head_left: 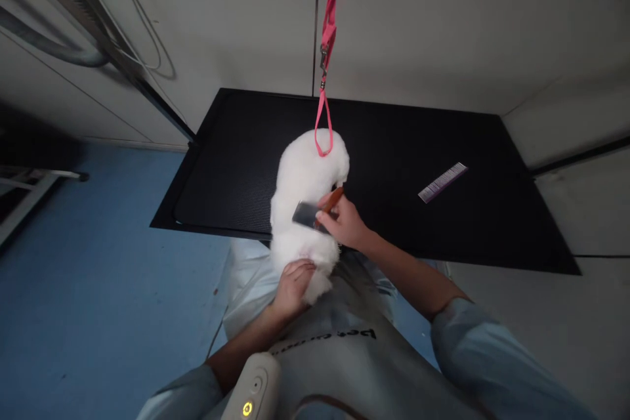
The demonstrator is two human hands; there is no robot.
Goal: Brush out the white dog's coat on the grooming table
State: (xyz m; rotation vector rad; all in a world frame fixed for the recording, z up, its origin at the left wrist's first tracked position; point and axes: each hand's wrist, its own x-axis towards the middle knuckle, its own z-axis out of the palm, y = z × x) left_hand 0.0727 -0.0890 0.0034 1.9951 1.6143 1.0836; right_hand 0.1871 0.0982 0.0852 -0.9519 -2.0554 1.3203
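Observation:
A white, fluffy dog (308,174) is at the near edge of the black table, its rear end toward me. My right hand (347,223) is closed around a slicker brush (306,214) with a wooden handle, the brush head lying against the fur of the back. Lower down, my left hand (294,285) has its fingers curled on the fur of the dog's rear end. Whether it grips the tail or a leg I cannot tell. A pink loop (317,131) hangs down onto the far end of the dog, where the head is hard to make out.
The black table (226,164) has a ribbed surface. A metal comb (443,182) with a purple spine lies on its right side. Above hangs a pink strap (331,6) with a metal clip. A dark pole (162,105) and grey hose (54,46) stand at the left.

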